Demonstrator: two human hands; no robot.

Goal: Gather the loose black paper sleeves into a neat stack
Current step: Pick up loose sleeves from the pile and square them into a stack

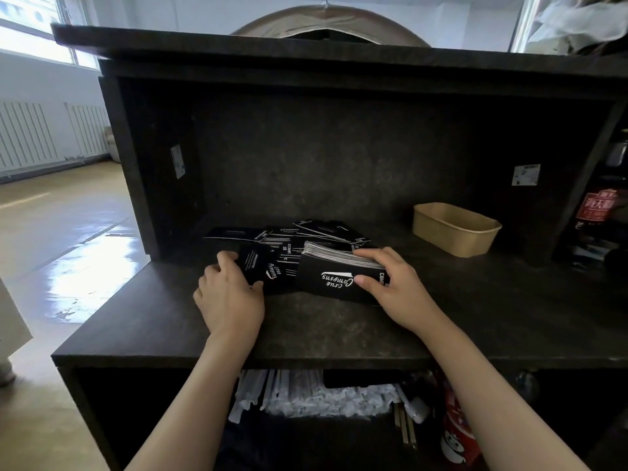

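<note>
A thick stack of black paper sleeves (pixel 334 273) with white script lettering stands tilted on the dark counter (pixel 306 328). My right hand (pixel 394 287) grips its right end, fingers over the top edges and thumb on the front face. Left of the stack, my left hand (pixel 227 294) pinches a single black sleeve (pixel 261 268) by its left edge. Behind both hands lies a loose heap of more black sleeves (pixel 306 232), fanned out at odd angles against the back of the alcove.
A brown paper tray (pixel 455 229) sits at the right of the counter. A dark overhang (pixel 339 59) roofs the alcove, with side walls left and right. Below the counter edge an open shelf holds wrapped straws (pixel 323 396) and a red packet (pixel 457 433).
</note>
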